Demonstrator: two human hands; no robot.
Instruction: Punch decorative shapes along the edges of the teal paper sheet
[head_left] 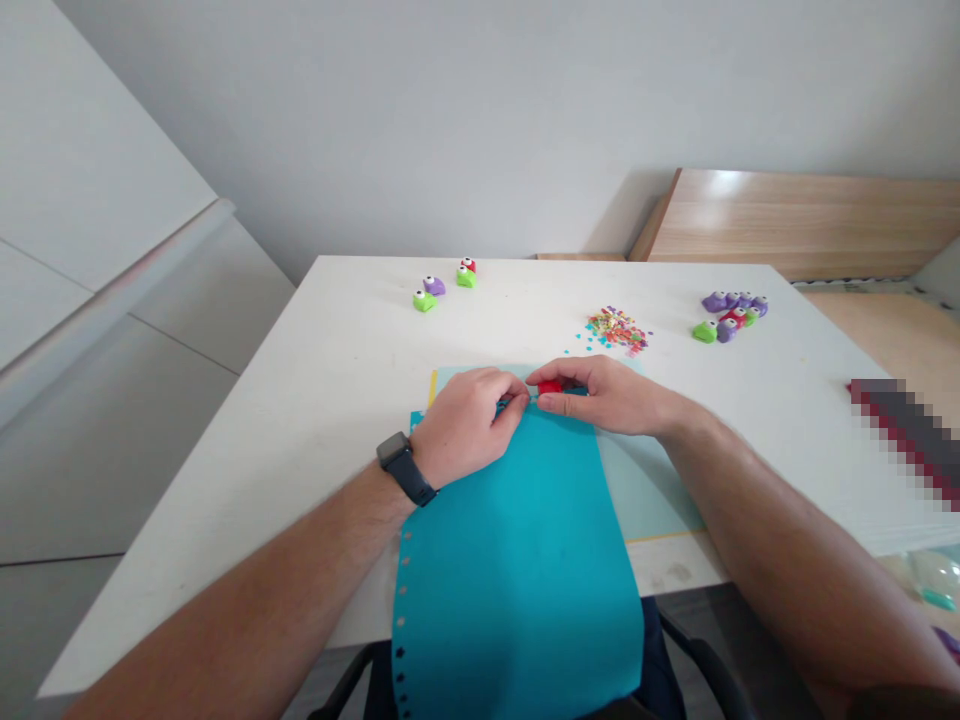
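A teal sheet point(517, 560) of paper or foam hangs over the front table edge, with small shaped holes along its left side. At its far edge my left hand point(476, 415) is closed, thumb and fingertips pinched on the edge. Just to the right, my right hand point(600, 393) curls around a small red craft punch point(550, 387) at the same edge. Fingers hide most of the punch, so I cannot tell whether it is pressed down. A pale blue mat point(652, 490) with yellow edging lies beneath the sheet.
Beyond my right hand lies a pile of colourful confetti point(616, 328). Several purple, green and red punches with googly eyes point(731, 315) sit at the back right. More punches, one purple point(433, 286) and a green point(466, 277) among them, stand back left. A wooden panel point(810, 220) rises behind.
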